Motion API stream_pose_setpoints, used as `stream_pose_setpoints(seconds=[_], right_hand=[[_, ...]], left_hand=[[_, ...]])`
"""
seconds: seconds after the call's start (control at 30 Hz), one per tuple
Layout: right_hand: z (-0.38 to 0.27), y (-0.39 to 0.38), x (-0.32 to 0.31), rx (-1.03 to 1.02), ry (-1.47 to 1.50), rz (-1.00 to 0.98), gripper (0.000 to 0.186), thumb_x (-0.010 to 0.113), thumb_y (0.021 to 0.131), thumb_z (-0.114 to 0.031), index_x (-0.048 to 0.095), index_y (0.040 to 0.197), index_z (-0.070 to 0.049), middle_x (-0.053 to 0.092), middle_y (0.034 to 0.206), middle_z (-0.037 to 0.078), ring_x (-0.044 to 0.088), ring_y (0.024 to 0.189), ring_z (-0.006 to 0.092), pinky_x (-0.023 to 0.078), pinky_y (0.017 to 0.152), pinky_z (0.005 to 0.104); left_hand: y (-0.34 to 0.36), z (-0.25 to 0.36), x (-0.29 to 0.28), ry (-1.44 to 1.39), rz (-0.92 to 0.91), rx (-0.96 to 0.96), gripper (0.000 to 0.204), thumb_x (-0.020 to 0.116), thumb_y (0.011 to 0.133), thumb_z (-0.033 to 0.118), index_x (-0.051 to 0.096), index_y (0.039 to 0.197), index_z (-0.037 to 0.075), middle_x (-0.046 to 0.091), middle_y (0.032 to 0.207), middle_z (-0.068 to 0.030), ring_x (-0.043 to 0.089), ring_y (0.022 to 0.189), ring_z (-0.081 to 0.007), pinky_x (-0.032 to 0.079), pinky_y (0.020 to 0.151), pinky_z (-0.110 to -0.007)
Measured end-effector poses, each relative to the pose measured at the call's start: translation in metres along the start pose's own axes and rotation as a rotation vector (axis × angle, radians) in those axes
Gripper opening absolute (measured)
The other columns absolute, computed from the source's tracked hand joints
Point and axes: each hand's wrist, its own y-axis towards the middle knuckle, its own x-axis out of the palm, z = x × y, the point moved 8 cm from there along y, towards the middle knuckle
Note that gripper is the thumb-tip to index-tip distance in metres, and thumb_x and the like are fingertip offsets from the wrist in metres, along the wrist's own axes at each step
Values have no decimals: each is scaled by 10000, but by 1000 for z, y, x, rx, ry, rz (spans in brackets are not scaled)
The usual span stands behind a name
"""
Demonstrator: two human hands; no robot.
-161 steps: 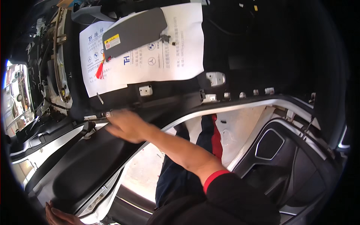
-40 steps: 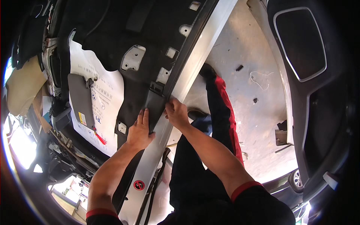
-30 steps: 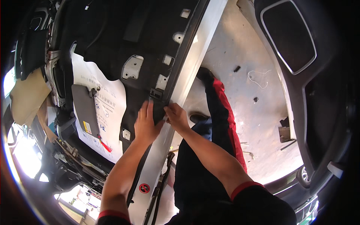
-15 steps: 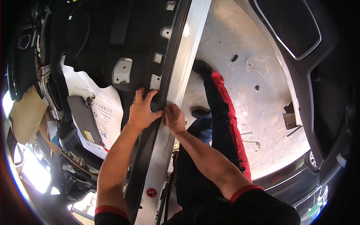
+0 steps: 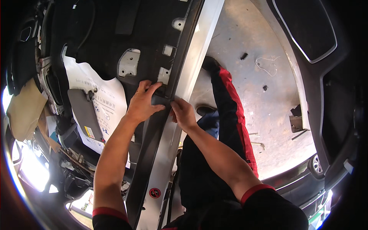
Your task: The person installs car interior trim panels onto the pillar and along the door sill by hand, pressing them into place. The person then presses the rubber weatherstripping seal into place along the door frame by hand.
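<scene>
A long dark sill trim [image 5: 148, 143] lies along the inner side of the car's pale painted door sill [image 5: 193, 50]. My left hand [image 5: 142, 104] straddles the trim's upper end, its fingers curled over the far side and its thumb against the near part. Across from it, my right hand [image 5: 184, 114] has its fingers bent in on the trim's outer edge. The fingertips partly hide that edge. Just beyond my left fingers, a metal bracket plate [image 5: 164, 75] shows through a cutout in the black floor carpet [image 5: 103, 46].
Left of my arm lies a white printed paper mat [image 5: 115, 96] with a grey sun visor [image 5: 85, 115] on it. An open door [image 5: 326, 92] stands at the right. Small dark bits, including a black clip [image 5: 243, 56], lie on the concrete floor [image 5: 230, 34].
The view has shifted slightly. My left thumb and right fingers have drawn a little apart; both hands stay at the trim's upper end.
</scene>
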Motion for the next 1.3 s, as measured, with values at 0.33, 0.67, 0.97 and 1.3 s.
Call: stream_pose_setpoints(seconds=[0.33,0.67,0.97,1.3], right_hand=[[-28,-4,1,-166,8,177,175,571,993,-174,595,1022,-3,587,672,54,535,501,109,426,444,281],[21,-26,7,58,-32,70,186,586,971,-156,631,997,23,613,727,56,569,530,121,439,459,279],[34,-33,6,-41,-270,56,228,586,960,-183,645,1005,32,653,786,83,596,531,151,468,481,286],[56,-25,14,187,1,-239,223,608,976,-204,659,1024,8,670,794,99,574,520,134,465,468,267]], left_hand=[[-4,-4,3,-4,50,58,835,889,646,245,500,1385,204,428,1320,-124,529,1211,-322,505,985,-422],[-78,-13,8,-110,205,-82,868,831,740,218,378,1464,67,453,1390,-210,518,1229,-412,478,998,-453],[-131,-7,53,53,-224,-298,1186,835,643,310,128,1555,35,558,1241,-315,624,1033,-479,524,909,-479],[-136,-11,49,8,-228,-379,1120,800,658,289,165,1550,58,527,1262,-285,654,994,-452,558,846,-475]])
